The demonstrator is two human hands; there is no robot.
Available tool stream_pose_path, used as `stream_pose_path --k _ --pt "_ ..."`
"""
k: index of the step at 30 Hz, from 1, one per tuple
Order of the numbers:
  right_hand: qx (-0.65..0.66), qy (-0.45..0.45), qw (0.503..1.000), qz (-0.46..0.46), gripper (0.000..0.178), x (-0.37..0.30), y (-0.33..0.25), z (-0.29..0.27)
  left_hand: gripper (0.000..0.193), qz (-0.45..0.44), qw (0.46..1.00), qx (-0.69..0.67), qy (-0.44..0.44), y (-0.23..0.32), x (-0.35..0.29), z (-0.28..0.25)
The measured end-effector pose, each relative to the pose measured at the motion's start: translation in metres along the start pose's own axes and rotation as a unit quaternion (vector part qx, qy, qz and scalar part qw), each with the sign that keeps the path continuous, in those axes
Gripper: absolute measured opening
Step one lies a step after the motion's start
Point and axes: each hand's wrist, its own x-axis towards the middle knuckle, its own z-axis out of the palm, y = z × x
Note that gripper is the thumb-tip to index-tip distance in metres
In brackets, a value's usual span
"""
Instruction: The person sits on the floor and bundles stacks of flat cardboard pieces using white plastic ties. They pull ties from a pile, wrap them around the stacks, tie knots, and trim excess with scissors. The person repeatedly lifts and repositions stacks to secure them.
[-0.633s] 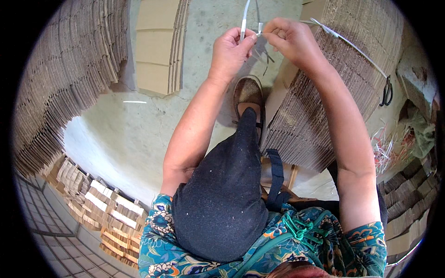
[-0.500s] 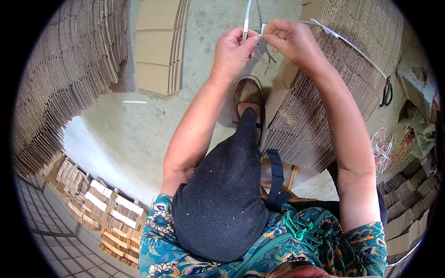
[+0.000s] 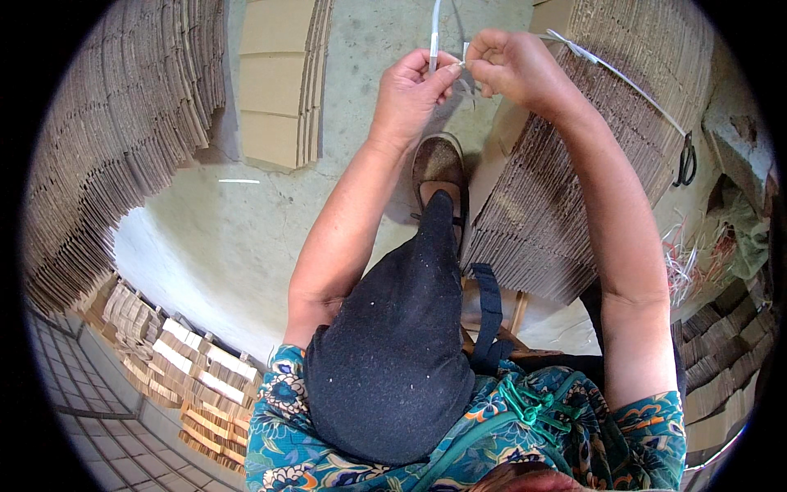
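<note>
Clasping white strap point(image 3: 434, 41) between them, left fingers point(image 3: 443, 79) face right fingers point(image 3: 486, 67) pinching white bit point(image 3: 462, 63).

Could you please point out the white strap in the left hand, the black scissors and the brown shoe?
White strap point(image 3: 434, 39): head view, on its upper length.
Black scissors point(image 3: 687, 150): head view, near the handles' junction.
Brown shoe point(image 3: 438, 158): head view, on the toe.

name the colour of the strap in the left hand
The strap is white; see the head view.
</note>
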Motion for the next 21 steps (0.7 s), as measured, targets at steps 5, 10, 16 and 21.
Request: stream_pose_path --k 5,10,16,21 --pt "-0.019 0.028 0.998 0.054 0.016 -0.001 -0.006 0.002 0.009 0.017 0.999 -0.031 -0.001 -0.006 0.002 0.003" --pt "0.001 0.010 0.997 0.075 0.015 0.001 -0.008 -0.001 0.013 0.022 0.996 0.090 0.015 0.001 0.002 -0.005" --pt "-0.028 0.001 0.998 0.061 0.016 0.000 -0.009 -0.001 0.013 0.143 0.966 0.215 -0.014 0.009 0.010 -0.008" --pt "-0.024 0.009 0.998 0.059 0.017 0.001 -0.004 -0.001 0.011 0.161 0.945 0.285 -0.010 0.008 0.012 -0.009"
